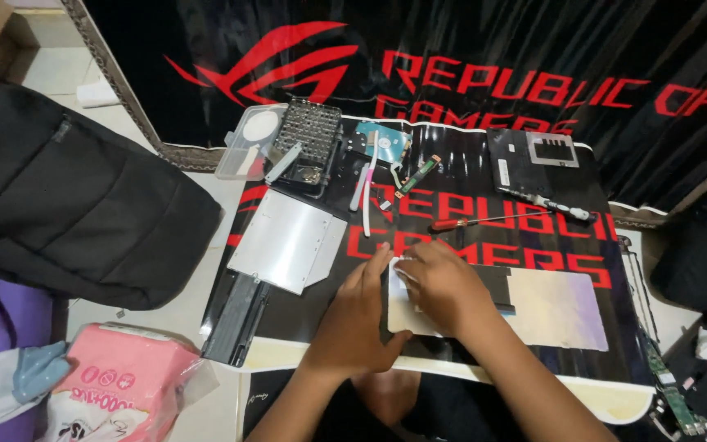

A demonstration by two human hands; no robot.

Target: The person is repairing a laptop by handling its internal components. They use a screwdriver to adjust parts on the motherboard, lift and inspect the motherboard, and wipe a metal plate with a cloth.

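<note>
A flat silvery laptop panel lies on the black and red mat near the front edge. My left hand rests flat beside the panel's left end, fingers touching its edge. Pressed on top of that same end, my right hand has its fingers curled over a small white piece. Whether the right hand grips that piece is unclear. A red-handled screwdriver lies just behind my hands.
A silver drive bay, a long black battery, a bit case, a hard drive and a black cover plate lie on the mat. A black backpack and pink tissue pack sit left.
</note>
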